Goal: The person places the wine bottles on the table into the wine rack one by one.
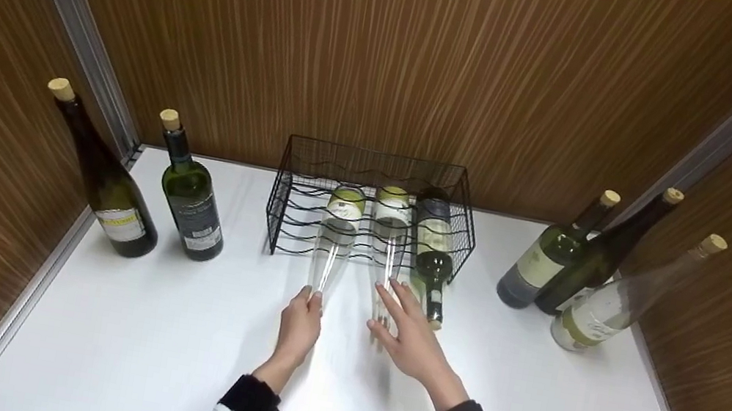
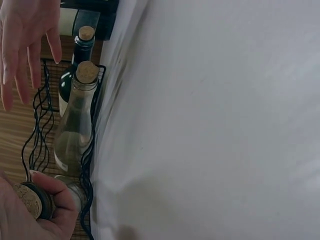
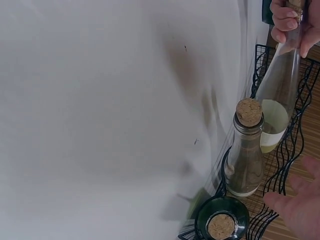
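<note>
My left hand grips the corked neck of a clear wine bottle, whose labelled base lies in the black wire wine rack. A second clear wine bottle lies in the middle of the rack, its cork toward me. Over that bottle's neck is my right hand, fingers spread and holding nothing; in the right wrist view it shows apart from the glass. To its right lies a dark green wine bottle in the rack, its neck slanting out at the front.
On the left stand a tall dark bottle and a green bottle. On the right, a green bottle, a dark bottle and a clear bottle stand close together. Wood-grain panels enclose the white table.
</note>
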`<state>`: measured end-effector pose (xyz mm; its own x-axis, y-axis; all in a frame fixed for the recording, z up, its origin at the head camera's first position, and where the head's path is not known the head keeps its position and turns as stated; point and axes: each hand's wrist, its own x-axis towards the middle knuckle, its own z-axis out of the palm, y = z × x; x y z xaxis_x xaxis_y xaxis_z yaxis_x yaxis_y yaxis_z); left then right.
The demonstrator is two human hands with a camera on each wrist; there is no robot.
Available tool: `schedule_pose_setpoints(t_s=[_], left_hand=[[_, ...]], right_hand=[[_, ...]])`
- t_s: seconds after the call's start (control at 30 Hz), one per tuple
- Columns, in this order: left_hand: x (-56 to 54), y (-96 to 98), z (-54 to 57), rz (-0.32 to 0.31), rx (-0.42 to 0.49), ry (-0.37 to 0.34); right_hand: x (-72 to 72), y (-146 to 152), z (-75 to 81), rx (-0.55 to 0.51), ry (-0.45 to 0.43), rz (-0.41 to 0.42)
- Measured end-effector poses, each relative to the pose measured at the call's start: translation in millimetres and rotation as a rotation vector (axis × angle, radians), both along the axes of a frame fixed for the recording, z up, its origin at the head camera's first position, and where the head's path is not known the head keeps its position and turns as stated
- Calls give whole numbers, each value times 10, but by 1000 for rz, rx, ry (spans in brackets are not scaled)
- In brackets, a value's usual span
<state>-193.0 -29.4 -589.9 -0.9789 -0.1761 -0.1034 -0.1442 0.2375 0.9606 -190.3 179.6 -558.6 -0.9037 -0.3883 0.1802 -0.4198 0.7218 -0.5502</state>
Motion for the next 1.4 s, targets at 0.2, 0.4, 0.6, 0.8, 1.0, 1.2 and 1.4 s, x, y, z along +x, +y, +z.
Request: schedule_pose_setpoints(t_s=[0.2, 0.4, 0.6, 0.8, 1.0, 1.2, 1.4], left_hand=[[-78, 69, -55, 14, 4, 12], [-111, 123, -97, 0, 37, -14], [-154, 185, -93, -19, 79, -31], [-186, 221, -75, -65, 154, -103], [-243, 226, -104, -87, 187, -123], [-299, 222, -109, -85, 230, -124], [-368, 219, -103, -101, 233, -132]], right_hand=[[10, -5, -1, 3, 0, -4], [13, -8, -15, -3, 12, 0], [20, -2, -10, -15, 3, -4], [27, 21, -18, -18, 13, 3], [27, 40, -39, -11, 14, 14], [24, 31, -56, 15, 3, 1], [0, -14, -57, 33, 10, 15]])
